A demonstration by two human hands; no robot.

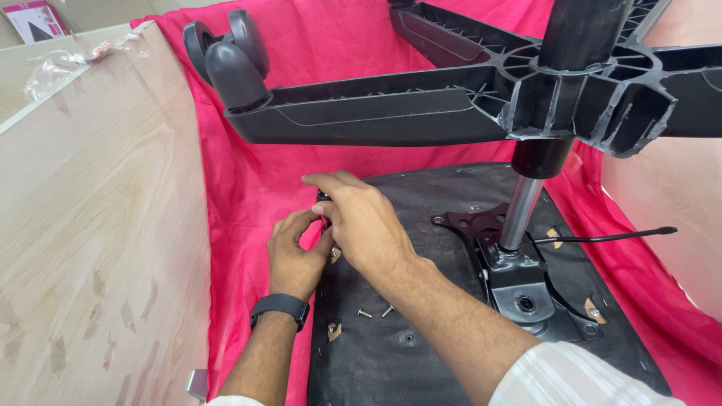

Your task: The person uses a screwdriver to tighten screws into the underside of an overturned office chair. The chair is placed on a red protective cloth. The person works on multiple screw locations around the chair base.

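An office chair lies upside down, its black fabric seat underside [421, 338] facing up on a pink cloth [248, 188]. My left hand [295, 256], with a black wristband, and my right hand [359, 222] meet at the seat's left edge. Both pinch a small black part [323, 198] there, mostly hidden by my fingers. Two loose screws [376, 311] lie on the seat underside just below my right wrist. The metal gas-lift column [520, 214] rises from the black mounting plate [519, 289] to the right of my hands.
The black star base [451, 98] with a twin caster wheel [226, 56] hangs over my hands. A thin black lever [609, 237] sticks out right of the column. A light wood panel [90, 225] stands close on the left, another pale panel on the right.
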